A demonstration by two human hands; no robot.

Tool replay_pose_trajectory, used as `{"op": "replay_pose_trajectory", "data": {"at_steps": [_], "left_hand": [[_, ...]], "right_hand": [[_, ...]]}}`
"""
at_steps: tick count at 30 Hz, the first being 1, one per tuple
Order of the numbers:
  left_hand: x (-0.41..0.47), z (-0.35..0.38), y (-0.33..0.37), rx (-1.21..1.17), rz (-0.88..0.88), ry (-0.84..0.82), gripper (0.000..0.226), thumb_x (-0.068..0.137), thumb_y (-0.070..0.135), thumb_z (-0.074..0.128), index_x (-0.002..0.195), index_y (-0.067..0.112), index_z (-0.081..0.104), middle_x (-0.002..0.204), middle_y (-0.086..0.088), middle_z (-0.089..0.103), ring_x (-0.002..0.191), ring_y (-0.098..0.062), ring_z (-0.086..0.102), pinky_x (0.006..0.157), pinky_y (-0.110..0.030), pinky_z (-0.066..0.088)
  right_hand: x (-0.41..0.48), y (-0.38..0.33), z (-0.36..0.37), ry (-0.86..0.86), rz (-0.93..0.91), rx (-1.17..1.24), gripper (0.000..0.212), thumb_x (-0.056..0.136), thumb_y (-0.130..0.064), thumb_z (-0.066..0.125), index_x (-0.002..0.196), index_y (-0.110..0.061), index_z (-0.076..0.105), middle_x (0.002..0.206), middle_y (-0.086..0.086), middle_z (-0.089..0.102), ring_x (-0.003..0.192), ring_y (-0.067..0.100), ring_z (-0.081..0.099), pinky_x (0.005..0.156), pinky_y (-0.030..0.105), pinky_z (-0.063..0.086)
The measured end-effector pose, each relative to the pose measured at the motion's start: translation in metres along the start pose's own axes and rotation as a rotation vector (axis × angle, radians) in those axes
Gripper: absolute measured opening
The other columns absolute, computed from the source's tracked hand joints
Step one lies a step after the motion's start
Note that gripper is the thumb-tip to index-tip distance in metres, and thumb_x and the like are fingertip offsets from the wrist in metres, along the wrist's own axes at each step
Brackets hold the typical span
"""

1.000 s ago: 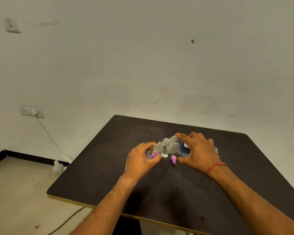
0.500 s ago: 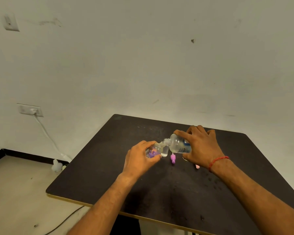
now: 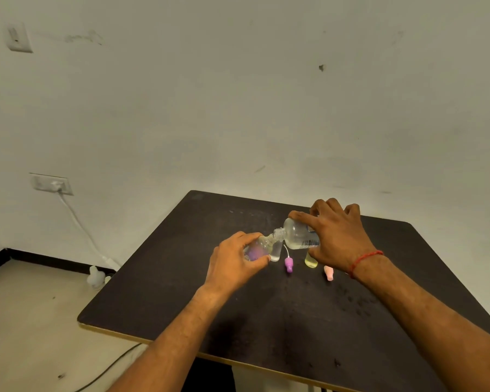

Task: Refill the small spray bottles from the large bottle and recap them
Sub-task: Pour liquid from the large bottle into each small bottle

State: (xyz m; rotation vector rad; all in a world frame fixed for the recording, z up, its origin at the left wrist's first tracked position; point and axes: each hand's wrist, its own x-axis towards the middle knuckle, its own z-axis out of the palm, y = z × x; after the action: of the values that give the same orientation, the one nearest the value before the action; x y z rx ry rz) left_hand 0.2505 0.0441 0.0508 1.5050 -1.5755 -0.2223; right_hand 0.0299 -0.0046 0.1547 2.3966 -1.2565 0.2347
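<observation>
Pour, frame centre | our left hand (image 3: 235,263) curls round small purple bottle (image 3: 256,250) | our right hand (image 3: 338,239) grips tilted large bottle (image 3: 296,234), clear liquid (image 3: 299,245) inside

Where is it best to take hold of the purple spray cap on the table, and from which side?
Pinch the purple spray cap across its thick body from above; it lies flat on the table, and its thin tube would likely bend.

Dark table (image 3: 266,321) near pale wall (image 3: 238,108); white cable (image 3: 75,219) plugged into outlet (image 3: 51,183); switch plate (image 3: 19,38) upper left.
</observation>
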Motion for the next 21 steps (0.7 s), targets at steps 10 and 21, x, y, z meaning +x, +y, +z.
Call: {"op": "replay_pose_trajectory", "data": {"at_steps": [10, 21], "left_hand": [[-0.0013, 0.0006, 0.0031, -0.017, 0.003, 0.005, 0.053, 0.080, 0.049, 0.077, 0.128, 0.033, 0.064, 0.109, 0.015, 0.065, 0.094, -0.002, 0.064, 0.082, -0.017, 0.056], [-0.0006, 0.0057, 0.0035, -0.031, -0.001, 0.003, 0.051, 0.080, 0.047, 0.078, 0.128, 0.033, 0.064, 0.111, 0.015, 0.065, 0.094, -0.002, 0.063, 0.083, -0.014, 0.053]], "right_hand": [[-0.0001, 0.0005, -0.0046, 0.017, -0.015, -0.027, 0.078, 0.076, -0.042, 0.070, 0.142, -0.048, 0.029, 0.121, -0.002, 0.045, 0.117, 0.020, 0.039, 0.090, 0.043, 0.030], [-0.0009, 0.0033, -0.0075, 0.016, -0.021, -0.039, 0.080, 0.076, -0.039, 0.071, 0.143, -0.047, 0.028, 0.123, -0.002, 0.044, 0.119, 0.020, 0.037, 0.091, 0.042, 0.029]]}}
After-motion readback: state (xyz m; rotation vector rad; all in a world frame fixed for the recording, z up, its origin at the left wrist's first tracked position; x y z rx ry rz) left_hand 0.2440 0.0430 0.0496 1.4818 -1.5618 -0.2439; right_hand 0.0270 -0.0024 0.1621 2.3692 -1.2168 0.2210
